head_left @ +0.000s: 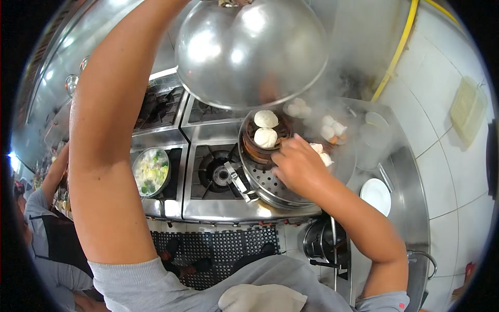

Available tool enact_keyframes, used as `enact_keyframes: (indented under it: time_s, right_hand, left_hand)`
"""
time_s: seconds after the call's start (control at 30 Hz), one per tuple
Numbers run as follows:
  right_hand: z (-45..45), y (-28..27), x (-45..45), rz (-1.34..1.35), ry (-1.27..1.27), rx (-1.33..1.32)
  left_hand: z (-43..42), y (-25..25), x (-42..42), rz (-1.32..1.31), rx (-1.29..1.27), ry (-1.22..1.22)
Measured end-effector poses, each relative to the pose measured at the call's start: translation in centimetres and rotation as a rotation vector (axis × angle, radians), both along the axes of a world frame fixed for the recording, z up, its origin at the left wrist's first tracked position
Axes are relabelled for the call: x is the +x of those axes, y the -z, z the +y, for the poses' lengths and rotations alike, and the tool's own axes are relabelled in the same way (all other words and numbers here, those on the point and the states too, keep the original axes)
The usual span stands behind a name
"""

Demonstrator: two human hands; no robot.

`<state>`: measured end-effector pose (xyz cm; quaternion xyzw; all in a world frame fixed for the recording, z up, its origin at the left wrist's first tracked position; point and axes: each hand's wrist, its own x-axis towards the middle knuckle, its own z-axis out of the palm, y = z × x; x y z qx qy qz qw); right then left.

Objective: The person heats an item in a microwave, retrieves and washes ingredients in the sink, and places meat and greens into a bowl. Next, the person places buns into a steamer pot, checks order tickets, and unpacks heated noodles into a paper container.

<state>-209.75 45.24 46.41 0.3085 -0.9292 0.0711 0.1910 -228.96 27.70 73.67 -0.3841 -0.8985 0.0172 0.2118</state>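
A large domed metal lid (252, 49) is raised above the steamer. My left arm reaches up to its top, and the hand is mostly cut off by the upper edge. My right hand (299, 164) is over the perforated steamer tray (265, 179), its bent fingers closed at the right side of a small round brown basket (254, 152). Two white buns (266, 129) sit in that basket. To the right of my fingers, more white pieces (322, 154) lie on the tray, partly hidden by my hand. Steam blurs the far side.
Behind are small dishes of white food (332, 129) in steam. Left are gas burners (221, 174) and a bowl of vegetables (152, 171). A white plate (376, 196) lies on the steel counter at right. Another person (47, 229) stands at far left.
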Motion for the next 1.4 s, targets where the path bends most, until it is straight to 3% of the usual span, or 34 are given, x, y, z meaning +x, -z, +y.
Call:
enact_keyframes:
  time_s: [0.1,0.2,0.27,0.43,0.5,0.53,0.67,0.77,1.17,1.4]
  right_hand:
    - [3.0,-4.1,7.1,-0.364,-0.108,-0.135]
    - [6.9,-3.9,12.4,-0.579,-0.047,-0.268]
    - [8.9,-3.5,15.3,-0.643,0.178,-0.287]
    - [12.2,-2.1,21.2,-0.574,0.362,-0.383]
    - [12.9,-1.7,23.0,-0.567,0.365,-0.488]
    - [13.2,-1.4,23.7,-0.562,0.387,-0.494]
    - [13.9,0.7,25.6,-0.567,0.409,-0.607]
    - [14.0,2.0,26.9,-0.608,0.463,-0.653]
    - [15.9,5.4,29.8,-0.644,0.478,-0.734]
    - [16.4,5.8,29.4,-0.689,0.451,-0.757]
  left_hand:
    - [0.7,1.1,-0.4,-0.119,-0.015,0.037]
    - [2.2,2.5,-0.1,-0.14,-0.054,0.065]
    - [3.8,4.1,-1.0,-0.248,-0.09,0.116]
    - [8.7,7.8,1.9,-0.335,-0.046,0.295]
    - [10.7,8.9,2.6,-0.554,-0.209,0.384]
    - [11.3,9.9,3.1,-0.447,-0.164,0.353]
    - [13.5,12.9,3.5,-0.54,-0.179,0.489]
    - [14.4,14.7,3.7,-0.452,-0.234,0.463]
    - [14.9,17.7,4.2,-0.598,-0.19,0.269]
    - [15.8,18.8,4.2,-0.593,-0.213,0.294]
